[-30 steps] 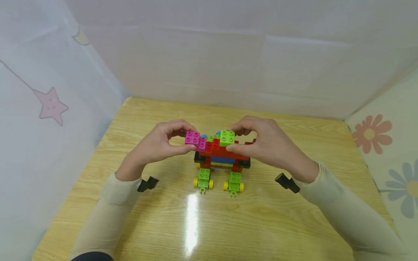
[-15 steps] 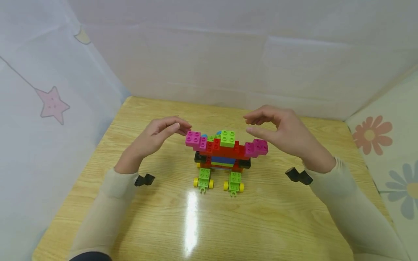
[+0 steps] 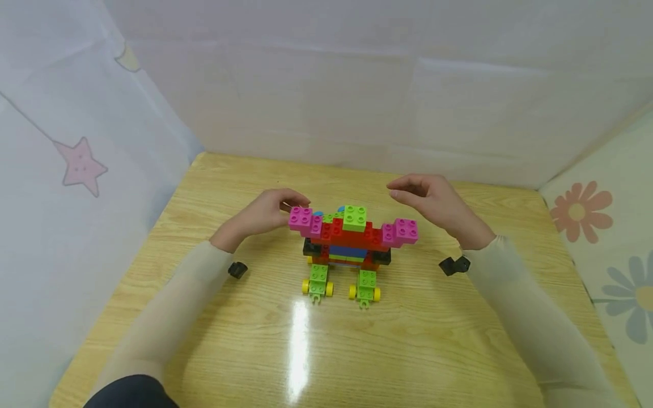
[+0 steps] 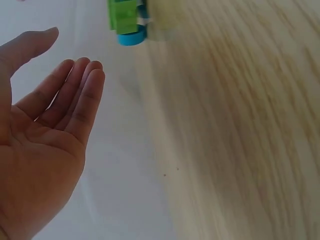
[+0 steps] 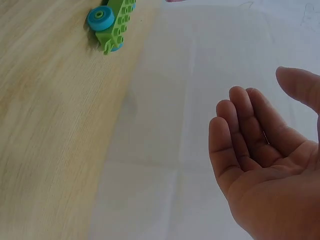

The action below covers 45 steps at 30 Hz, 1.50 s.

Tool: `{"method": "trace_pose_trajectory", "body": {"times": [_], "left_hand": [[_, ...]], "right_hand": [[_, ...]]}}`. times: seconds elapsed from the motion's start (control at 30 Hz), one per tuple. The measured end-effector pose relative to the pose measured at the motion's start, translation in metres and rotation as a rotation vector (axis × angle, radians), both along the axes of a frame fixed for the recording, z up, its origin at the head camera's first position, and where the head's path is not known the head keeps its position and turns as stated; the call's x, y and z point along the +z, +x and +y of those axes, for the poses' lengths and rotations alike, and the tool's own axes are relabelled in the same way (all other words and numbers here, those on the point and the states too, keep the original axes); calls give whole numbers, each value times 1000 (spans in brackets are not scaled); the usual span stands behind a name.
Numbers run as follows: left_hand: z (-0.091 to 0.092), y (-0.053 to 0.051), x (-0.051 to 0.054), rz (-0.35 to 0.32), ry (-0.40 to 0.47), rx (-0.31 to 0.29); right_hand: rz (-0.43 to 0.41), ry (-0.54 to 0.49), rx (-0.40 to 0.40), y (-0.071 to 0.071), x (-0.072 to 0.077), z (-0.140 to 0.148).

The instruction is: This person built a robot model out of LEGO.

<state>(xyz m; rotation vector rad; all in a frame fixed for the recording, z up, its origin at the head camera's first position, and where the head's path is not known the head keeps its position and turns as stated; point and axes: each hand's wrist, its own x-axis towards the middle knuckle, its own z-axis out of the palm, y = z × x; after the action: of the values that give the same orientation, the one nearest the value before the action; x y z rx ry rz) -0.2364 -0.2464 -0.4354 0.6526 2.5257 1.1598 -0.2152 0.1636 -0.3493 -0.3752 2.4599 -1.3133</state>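
A model built of toy building bricks stands on the table, with a red brick body. Stepped pink bricks stick out at its left, matched by pink bricks at its right. On top sits a lime green brick. Two green wheeled bases with yellow wheels show in front. My left hand is beside the left pink bricks, its fingers loosely bent around nothing in the left wrist view. Behind the model's right side, my right hand hovers with relaxed fingers and an empty palm.
Behind the model, a green wheeled base with blue wheels shows in the right wrist view. The wooden table meets a pale cloth backdrop at the back. Black wrist pieces jut from the sleeves.
Both hands have let go of the bricks they pinched, the left a pink one, the right the lime green one. They drew apart; since then the left has come back closer. The model stays put.
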Motion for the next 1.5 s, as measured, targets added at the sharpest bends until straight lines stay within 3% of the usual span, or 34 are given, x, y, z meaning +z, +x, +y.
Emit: {"method": "trace_pose_trajectory", "body": {"times": [0.23, 0.37, 0.5, 0.6, 0.73, 0.87, 1.0, 1.17, 1.5], "left_hand": [[6, -17, -19, -40, -29, -73], [9, -22, -28, -29, -51, -130], [12, -23, -29, 12, -47, -164], [15, -22, -28, 22, -36, -173], [18, -23, -30, -2, -36, -165], [19, -24, -30, 2, -67, -156], [18, -24, -27, 20, -111, -128], [13, -25, -29, 3, -146, -72], [-2, -22, -30, -4, -155, -26]], "right_hand": [[19, -40, -3, 4, -2, 7], [37, -71, 85, 19, 4, 11], [96, -110, 195, 35, 11, 15], [151, -143, 213, 44, 16, 18], [244, -183, 245, 55, 20, 23], [309, -120, 277, 69, 18, 25], [364, -17, 255, 81, 16, 22], [466, 14, 204, 84, 13, 22], [469, -1, 115, 86, 11, 43]]}}
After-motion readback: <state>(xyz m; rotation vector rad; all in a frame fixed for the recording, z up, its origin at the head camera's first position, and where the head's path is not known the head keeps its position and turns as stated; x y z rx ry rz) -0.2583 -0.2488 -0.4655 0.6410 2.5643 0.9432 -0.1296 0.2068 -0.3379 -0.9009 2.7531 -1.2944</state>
